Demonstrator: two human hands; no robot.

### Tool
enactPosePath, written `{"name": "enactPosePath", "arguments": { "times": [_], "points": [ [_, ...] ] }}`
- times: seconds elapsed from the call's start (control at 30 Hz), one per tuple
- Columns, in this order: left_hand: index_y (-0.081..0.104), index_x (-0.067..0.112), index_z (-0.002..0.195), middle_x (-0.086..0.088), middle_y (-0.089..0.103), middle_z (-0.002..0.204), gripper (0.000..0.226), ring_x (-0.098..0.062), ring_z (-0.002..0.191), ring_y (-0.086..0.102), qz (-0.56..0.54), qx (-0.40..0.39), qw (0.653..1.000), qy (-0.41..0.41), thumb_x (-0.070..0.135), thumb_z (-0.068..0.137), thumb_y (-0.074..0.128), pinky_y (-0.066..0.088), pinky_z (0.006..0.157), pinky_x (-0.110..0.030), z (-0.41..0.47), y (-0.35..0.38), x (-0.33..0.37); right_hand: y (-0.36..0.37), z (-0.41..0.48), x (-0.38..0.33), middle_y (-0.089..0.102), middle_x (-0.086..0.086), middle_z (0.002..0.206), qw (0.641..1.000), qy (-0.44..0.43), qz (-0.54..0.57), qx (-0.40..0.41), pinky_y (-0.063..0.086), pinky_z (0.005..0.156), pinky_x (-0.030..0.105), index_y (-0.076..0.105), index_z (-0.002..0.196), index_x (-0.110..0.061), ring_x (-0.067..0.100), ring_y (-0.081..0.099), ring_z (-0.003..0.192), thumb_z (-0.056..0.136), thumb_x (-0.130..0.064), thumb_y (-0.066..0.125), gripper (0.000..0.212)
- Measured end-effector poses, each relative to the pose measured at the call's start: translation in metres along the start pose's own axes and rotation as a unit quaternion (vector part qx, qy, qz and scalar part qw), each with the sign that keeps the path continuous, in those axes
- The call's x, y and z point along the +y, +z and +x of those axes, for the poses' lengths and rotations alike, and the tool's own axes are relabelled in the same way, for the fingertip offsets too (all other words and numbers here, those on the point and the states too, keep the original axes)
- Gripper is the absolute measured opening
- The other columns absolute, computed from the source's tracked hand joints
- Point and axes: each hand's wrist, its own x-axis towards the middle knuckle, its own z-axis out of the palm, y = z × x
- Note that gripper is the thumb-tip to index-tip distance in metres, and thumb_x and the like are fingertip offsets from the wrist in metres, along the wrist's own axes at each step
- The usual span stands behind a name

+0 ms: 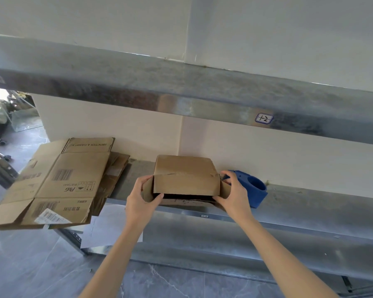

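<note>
Head camera: the small brown cardboard box [185, 178] sits on the grey metal shelf [299, 203], near its front edge and close to the pale wall. Its front end is open and dark inside, and its side flaps are spread outward. The left hand [141, 197] grips the left flap, fingers wrapped behind it and thumb pressed on the front; the right hand [233, 194] pinches the right flap the same way. Judging by the thin, creased board, the box is probably light and rather floppy. The flaps alone could bend or tear, so a hold on the two side walls or under the base would likely be steadier. Just behind the right hand stands a blue plastic block with a round hole [254, 188]. To the left, a stack of flattened brown cartons [58, 183] overhangs the shelf. Above runs an upper metal shelf [181, 91] bearing a small handwritten label [264, 118].
</note>
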Motion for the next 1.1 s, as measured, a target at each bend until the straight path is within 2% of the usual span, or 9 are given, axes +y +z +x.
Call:
{"name": "enactPosePath", "arguments": {
  "times": [0.17,0.33,0.57,0.63,0.73,0.8,0.93,1.0,1.1],
  "points": [
    [0.049,0.038,0.129,0.035,0.057,0.113,0.065,0.008,0.109,0.053,-0.029,0.004,1.000,-0.003,0.015,0.078,0.082,0.044,0.085,-0.019,0.000,0.003,0.002,-0.013,0.009,-0.005,0.059,-0.004,0.124,1.000,0.020,0.014,-0.014,0.045,0.097,0.036,0.046,0.136,-0.029,0.017,0.053,0.117,0.077,-0.026,0.084,0.071],
    [0.047,0.046,0.125,0.034,0.056,0.114,0.072,0.010,0.113,0.050,-0.061,-0.013,0.998,-0.013,0.002,0.078,0.078,0.046,0.093,-0.026,0.001,0.005,0.004,-0.014,0.012,-0.010,0.063,-0.004,0.122,0.998,0.060,0.025,0.011,0.049,0.098,0.042,0.051,0.130,-0.032,0.018,0.056,0.114,0.080,-0.046,0.076,0.058],
    [0.031,0.040,0.146,0.014,0.048,0.137,0.096,-0.009,0.127,0.045,-0.057,-0.100,0.993,-0.023,-0.002,0.075,0.079,0.046,0.106,-0.046,-0.005,0.002,0.001,-0.010,0.016,-0.015,0.069,-0.002,0.110,0.994,0.087,0.048,0.045,0.053,0.081,0.026,0.056,0.115,-0.027,0.008,0.063,0.091,0.082,-0.047,0.075,0.043],
    [0.023,0.042,0.150,0.014,0.041,0.143,0.105,-0.006,0.132,0.039,-0.056,-0.125,0.990,-0.013,-0.003,0.074,0.080,0.044,0.108,-0.040,-0.009,0.002,-0.001,-0.009,0.016,-0.016,0.070,-0.003,0.107,0.994,0.086,0.050,0.048,0.054,0.082,0.027,0.059,0.114,-0.023,0.007,0.064,0.091,0.082,-0.048,0.074,0.043],
    [0.012,0.050,0.148,0.028,0.030,0.144,0.116,0.019,0.127,0.032,-0.050,-0.144,0.988,-0.001,-0.007,0.073,0.080,0.044,0.104,-0.022,-0.014,0.003,-0.005,-0.005,0.015,-0.017,0.069,-0.007,0.104,0.994,0.082,0.051,0.049,0.052,0.081,0.025,0.062,0.113,-0.022,0.009,0.064,0.095,0.082,-0.049,0.073,0.043],
    [0.006,0.049,0.149,0.026,0.025,0.146,0.121,0.025,0.125,0.028,-0.032,-0.153,0.988,0.002,-0.009,0.073,0.079,0.043,0.101,-0.015,-0.015,0.005,-0.009,-0.002,0.014,-0.018,0.069,-0.008,0.101,0.994,0.080,0.053,0.053,0.049,0.075,0.020,0.062,0.110,-0.022,0.005,0.063,0.091,0.081,-0.049,0.073,0.041],
    [-0.004,0.039,0.154,0.029,0.016,0.147,0.125,0.001,0.136,0.028,0.000,-0.168,0.986,0.011,-0.005,0.073,0.081,0.038,0.093,-0.001,-0.016,0.008,-0.014,0.003,0.012,-0.019,0.065,-0.013,0.096,0.994,0.081,0.056,0.057,0.052,0.076,0.025,0.058,0.105,-0.029,0.003,0.064,0.087,0.080,-0.050,0.074,0.036],
    [-0.005,0.041,0.153,0.033,0.016,0.144,0.126,-0.005,0.138,0.028,-0.011,-0.164,0.986,0.018,0.000,0.073,0.083,0.040,0.098,-0.006,-0.015,0.009,-0.013,0.006,0.010,-0.020,0.062,-0.018,0.094,0.994,0.079,0.053,0.055,0.055,0.082,0.032,0.057,0.106,-0.030,0.002,0.062,0.087,0.080,-0.051,0.074,0.037],
    [-0.005,0.044,0.153,0.023,0.019,0.149,0.124,-0.011,0.139,0.029,-0.009,-0.147,0.989,0.015,0.008,0.074,0.084,0.040,0.112,-0.037,-0.009,0.008,-0.007,0.007,0.006,-0.020,0.062,-0.019,0.098,0.996,0.067,0.041,0.036,0.054,0.084,0.032,0.056,0.111,-0.031,0.005,0.062,0.092,0.080,-0.055,0.071,0.042]
  ]
}}
